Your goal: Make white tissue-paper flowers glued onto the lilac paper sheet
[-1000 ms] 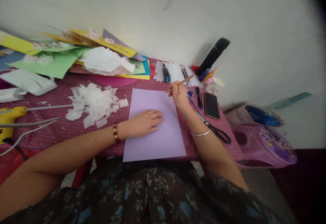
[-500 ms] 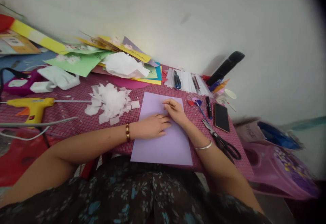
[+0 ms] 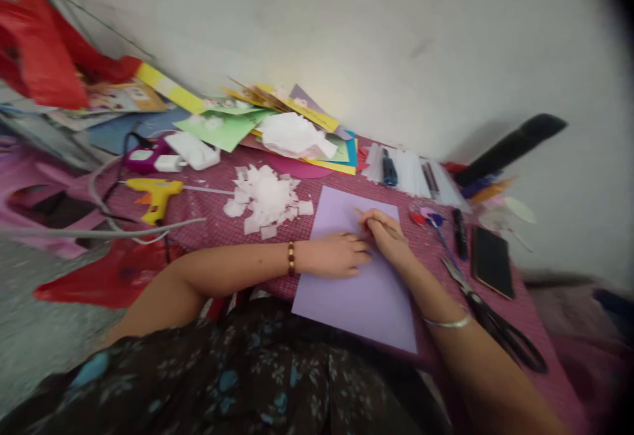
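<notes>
A purple sheet of paper (image 3: 361,306) lies on the red checked tablecloth (image 3: 198,224) before me. My left hand (image 3: 334,254) rests flat on its left half, fingers spread and pointing right. Near the upper right of the sheet, my right hand (image 3: 386,232) is closed in a pinch; a thin pale tip seems to stick out past the fingers, too small and blurred to name. To the left of the sheet sits a pile of white paper pieces (image 3: 271,194).
At left are a yellow glue gun (image 3: 157,196), a grey cable and a purple adapter (image 3: 148,156). Coloured papers (image 3: 228,128) lie along the wall. On the right are scissors (image 3: 488,313), a black phone (image 3: 493,262), a marker (image 3: 460,234) and white sticks (image 3: 412,172).
The view has turned left, so everything appears further right and more of the floor shows. My left hand stays on the sheet and my right hand stays pinched over it.
</notes>
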A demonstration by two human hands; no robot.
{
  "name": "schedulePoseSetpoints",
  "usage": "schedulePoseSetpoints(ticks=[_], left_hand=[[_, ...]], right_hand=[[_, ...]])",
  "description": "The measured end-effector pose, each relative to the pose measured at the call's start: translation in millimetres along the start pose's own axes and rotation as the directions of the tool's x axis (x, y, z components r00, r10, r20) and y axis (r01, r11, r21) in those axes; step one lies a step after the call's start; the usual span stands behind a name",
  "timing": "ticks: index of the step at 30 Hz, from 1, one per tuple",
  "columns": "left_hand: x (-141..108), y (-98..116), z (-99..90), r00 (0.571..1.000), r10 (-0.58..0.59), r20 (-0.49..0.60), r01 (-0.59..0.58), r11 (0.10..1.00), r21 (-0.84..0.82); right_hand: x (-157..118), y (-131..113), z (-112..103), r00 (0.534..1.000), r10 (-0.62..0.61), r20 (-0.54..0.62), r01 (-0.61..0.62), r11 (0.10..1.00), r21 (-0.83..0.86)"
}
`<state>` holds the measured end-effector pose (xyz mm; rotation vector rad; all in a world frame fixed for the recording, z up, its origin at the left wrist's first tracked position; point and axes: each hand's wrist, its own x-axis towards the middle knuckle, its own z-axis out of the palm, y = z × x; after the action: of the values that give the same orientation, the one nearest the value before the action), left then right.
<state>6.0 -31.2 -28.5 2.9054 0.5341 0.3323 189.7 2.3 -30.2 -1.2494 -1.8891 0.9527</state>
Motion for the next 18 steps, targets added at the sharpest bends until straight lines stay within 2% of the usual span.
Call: schedulePoseSetpoints(ticks=[1,2,5,8,10,13,18], left_hand=[[0,0,1.0,1.0,0.014,-0.005,-0.014,1.0,0.001],[0,-1,1.8,1.0,0.019,-0.01,-0.019,1.0,0.002],[0,-2,3.3,1.0,0.012,-0.011,-0.012,1.0,0.0],[0,-2,4.3,1.0,0.017,-0.017,-0.017,1.0,0.009],[0,-2,5.3,0.999,0.022,-0.025,-0.022,1.0,0.019],[0,-3,6.7,1.0,0.017,-0.019,-0.017,1.0,0.022],[1,-3,6.5,1.0,0.003,-0.008,-0.003,1.0,0.029]], right_hand=[[0,0,-1,0.995,0.021,0.098,-0.017,0.999,-0.047],[1,-1,-1,0.994,0.021,0.108,-0.014,0.998,-0.066],[4,-3,-2,1.0,0.007,0.006,-0.007,0.997,-0.076],[5,-3,-1,0.993,0.086,0.08,-0.085,0.996,-0.016],[5,-1,-1,0.994,0.105,0.042,-0.107,0.993,0.045],[4,5,0,0.996,0.051,-0.072,-0.047,0.997,0.06],[4,14,1,1.0,-0.024,-0.013,0.023,0.993,-0.117]])
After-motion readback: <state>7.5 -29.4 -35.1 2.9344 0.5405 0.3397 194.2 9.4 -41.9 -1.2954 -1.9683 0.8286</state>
